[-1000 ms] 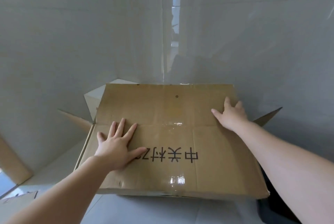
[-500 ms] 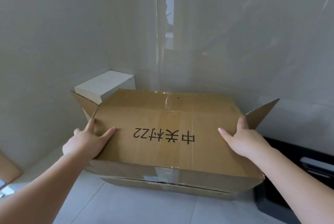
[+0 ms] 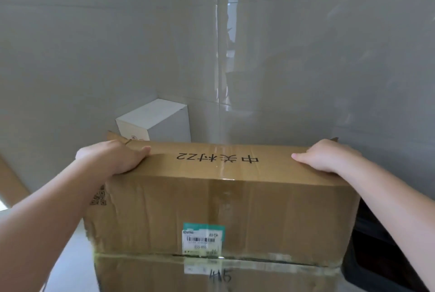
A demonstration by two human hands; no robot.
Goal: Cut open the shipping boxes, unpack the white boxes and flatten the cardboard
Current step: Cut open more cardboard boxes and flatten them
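Fingers (image 3: 141,150) of left hand (image 3: 113,157) and right hand (image 3: 324,156) curl over the cardboard box (image 3: 223,209) top corners, gripping it; fingertips mostly hidden. Box bottom cut off by frame. White box (image 3: 155,121) behind, partly hidden, by wall.

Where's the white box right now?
In the head view, the white box sits left of centre in the wall corner, just behind the cardboard box, beyond the left hand.
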